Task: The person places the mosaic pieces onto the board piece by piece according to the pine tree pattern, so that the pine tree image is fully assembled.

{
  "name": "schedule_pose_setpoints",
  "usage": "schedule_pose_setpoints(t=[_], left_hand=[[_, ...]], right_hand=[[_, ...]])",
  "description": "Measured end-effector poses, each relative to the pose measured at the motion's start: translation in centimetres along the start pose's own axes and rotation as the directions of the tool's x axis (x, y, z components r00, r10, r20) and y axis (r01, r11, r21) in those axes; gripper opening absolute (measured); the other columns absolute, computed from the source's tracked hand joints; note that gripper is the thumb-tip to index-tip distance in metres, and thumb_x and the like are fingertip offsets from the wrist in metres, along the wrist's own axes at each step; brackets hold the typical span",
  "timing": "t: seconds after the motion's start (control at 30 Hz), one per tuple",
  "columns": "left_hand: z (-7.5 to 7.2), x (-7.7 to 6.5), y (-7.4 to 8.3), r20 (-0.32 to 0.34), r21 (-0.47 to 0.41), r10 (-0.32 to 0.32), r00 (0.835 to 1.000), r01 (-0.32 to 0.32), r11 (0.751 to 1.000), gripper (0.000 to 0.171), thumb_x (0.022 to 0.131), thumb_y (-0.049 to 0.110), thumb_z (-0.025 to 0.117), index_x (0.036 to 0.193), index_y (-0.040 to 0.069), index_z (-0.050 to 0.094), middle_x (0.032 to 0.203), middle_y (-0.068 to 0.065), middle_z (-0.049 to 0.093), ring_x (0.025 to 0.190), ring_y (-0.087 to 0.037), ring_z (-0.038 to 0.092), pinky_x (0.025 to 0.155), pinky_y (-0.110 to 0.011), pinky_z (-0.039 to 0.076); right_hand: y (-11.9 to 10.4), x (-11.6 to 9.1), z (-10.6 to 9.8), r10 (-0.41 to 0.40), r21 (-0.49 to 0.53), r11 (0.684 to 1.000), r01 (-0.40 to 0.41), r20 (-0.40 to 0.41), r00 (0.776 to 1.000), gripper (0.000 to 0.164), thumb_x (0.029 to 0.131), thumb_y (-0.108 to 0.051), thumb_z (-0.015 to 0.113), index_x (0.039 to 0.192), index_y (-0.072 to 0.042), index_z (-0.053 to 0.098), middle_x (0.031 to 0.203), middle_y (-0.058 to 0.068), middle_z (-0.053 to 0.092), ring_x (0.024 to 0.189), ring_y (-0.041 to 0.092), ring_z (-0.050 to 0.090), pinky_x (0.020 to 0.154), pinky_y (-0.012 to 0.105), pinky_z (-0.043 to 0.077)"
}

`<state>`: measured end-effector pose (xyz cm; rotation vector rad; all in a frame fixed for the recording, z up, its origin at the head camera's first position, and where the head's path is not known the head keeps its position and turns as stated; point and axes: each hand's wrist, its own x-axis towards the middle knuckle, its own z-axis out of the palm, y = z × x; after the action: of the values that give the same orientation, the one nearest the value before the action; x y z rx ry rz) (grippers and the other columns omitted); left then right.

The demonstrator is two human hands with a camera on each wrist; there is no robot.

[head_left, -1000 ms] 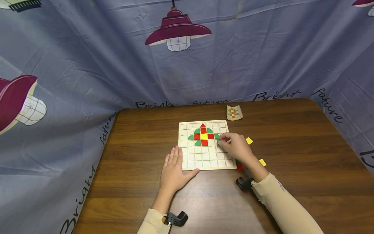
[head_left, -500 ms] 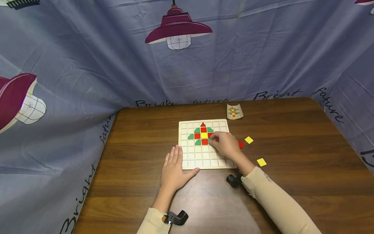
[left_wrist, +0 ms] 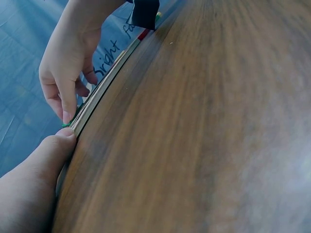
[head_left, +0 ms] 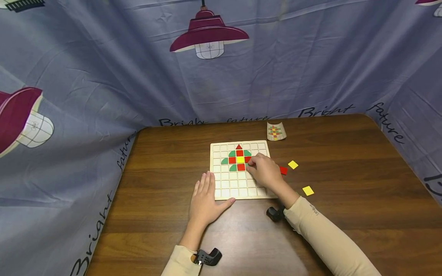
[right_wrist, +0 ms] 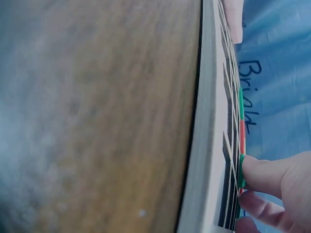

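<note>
My left hand (head_left: 204, 201) lies with straight fingers along the left edge of a pale wooden grid board (head_left: 230, 184), its thumb at the front edge. Over the right half of the board, my right hand (head_left: 266, 171) pinches a green quarter-round tile (right_wrist: 242, 171) down at the grid, just right of the lower red square (head_left: 241, 167). On the board, a yellow square (head_left: 239, 160) sits amid red squares and green quarter-rounds, topped by a red triangle (head_left: 239, 147). The right hand hides the pattern's right side in the head view.
Two yellow tiles (head_left: 293, 165) (head_left: 308, 190) and a red tile (head_left: 283, 170) lie on the table right of the board. A curled pattern card (head_left: 276, 132) stands behind its right corner. Printed curtains (head_left: 221, 88) enclose the brown wooden table (head_left: 165, 168).
My right hand has moved left over the board with the green tile, uncovering the red tile on the table, and has since barely shifted. The left hand stays put.
</note>
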<state>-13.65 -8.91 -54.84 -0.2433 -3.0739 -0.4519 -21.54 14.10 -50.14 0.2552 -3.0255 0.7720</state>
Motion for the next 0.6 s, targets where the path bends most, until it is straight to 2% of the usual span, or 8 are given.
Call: schedule_pose_setpoints(t=[0.43, 0.6], left_hand=[[0.02, -0.04, 0.01, 0.009, 0.004, -0.002, 1.0, 0.002, 1.0, 0.118, 0.078, 0.091, 0.037, 0.159, 0.009, 0.016, 0.168, -0.007, 0.014, 0.156, -0.02, 0.01, 0.127, -0.042, 0.013], [0.0, -0.06, 0.0, 0.012, 0.005, -0.004, 1.0, 0.004, 1.0, 0.118, 0.078, 0.091, 0.037, 0.159, 0.009, 0.016, 0.168, -0.006, 0.013, 0.156, -0.019, 0.009, 0.127, -0.041, 0.013]], right_hand=[[-0.28, -0.3, -0.27, -0.04, -0.086, 0.996, 0.039, -0.014, 0.999, 0.015, 0.086, -0.03, 0.078, 0.091, -0.016, 0.08, 0.096, 0.001, 0.067, 0.085, 0.025, 0.067, 0.061, 0.041, 0.056], [-0.14, -0.46, -0.41, -0.056, -0.084, 0.995, 0.054, -0.027, 0.998, 0.015, 0.084, -0.029, 0.08, 0.09, -0.015, 0.079, 0.094, 0.002, 0.069, 0.084, 0.025, 0.068, 0.061, 0.04, 0.056]])
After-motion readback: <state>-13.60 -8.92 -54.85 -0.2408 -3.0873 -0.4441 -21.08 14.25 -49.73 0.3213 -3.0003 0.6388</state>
